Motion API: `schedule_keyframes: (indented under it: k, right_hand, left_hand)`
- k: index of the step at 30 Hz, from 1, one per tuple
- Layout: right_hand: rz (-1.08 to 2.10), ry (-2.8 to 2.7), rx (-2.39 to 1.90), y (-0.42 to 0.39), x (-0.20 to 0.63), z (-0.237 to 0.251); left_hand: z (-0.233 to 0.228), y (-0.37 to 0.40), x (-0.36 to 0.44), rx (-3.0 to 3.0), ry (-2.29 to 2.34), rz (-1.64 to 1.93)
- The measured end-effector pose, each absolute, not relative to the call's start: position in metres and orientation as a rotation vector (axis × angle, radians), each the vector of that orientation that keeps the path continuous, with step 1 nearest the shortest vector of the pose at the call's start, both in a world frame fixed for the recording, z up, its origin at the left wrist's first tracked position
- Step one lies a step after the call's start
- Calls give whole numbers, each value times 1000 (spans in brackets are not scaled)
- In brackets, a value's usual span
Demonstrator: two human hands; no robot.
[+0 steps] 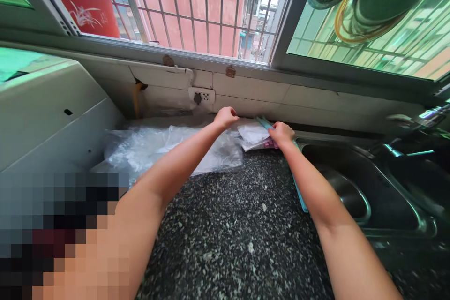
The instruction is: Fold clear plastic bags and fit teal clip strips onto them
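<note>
My left hand (225,117) reaches over the clear plastic bags (165,145) at the back of the counter. Its fingers are curled together, and whether anything small is between them cannot be made out. Just to the right, my right hand (283,134) is closed on a narrow teal strip (264,123) beside a white plastic packet (252,134) with a pink part near my fingers. Another teal strip (301,194) runs along the sink side, partly hidden behind my right forearm; I cannot tell whether the two strips are joined.
A dark speckled countertop (228,234) spreads in front of me. A metal sink (383,187) with a round bowl (346,192) inside is at right. On the left stands a white appliance (45,112). The tiled wall holds a power socket (202,96) below a barred window (197,4).
</note>
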State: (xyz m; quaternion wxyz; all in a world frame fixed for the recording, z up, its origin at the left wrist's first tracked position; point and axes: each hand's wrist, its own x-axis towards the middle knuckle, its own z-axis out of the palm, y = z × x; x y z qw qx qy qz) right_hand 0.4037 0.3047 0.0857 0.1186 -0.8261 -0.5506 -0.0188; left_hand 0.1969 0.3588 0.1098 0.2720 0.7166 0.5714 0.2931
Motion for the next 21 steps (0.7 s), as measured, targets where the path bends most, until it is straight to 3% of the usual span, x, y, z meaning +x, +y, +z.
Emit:
schedule_keyframes:
  k: [4,9,21]
  right_hand:
    - [-185,-1631,-2387,295,395,95]
    - [-432,-1947,-2048,279,371,103]
    - [-155,-2333,-1722,284,258,117]
  left_hand:
    - [131,359,148,2018,1558,852]
    - [143,349,72,2013,1664,950]
    - [135,310,-35,2012,1907,762]
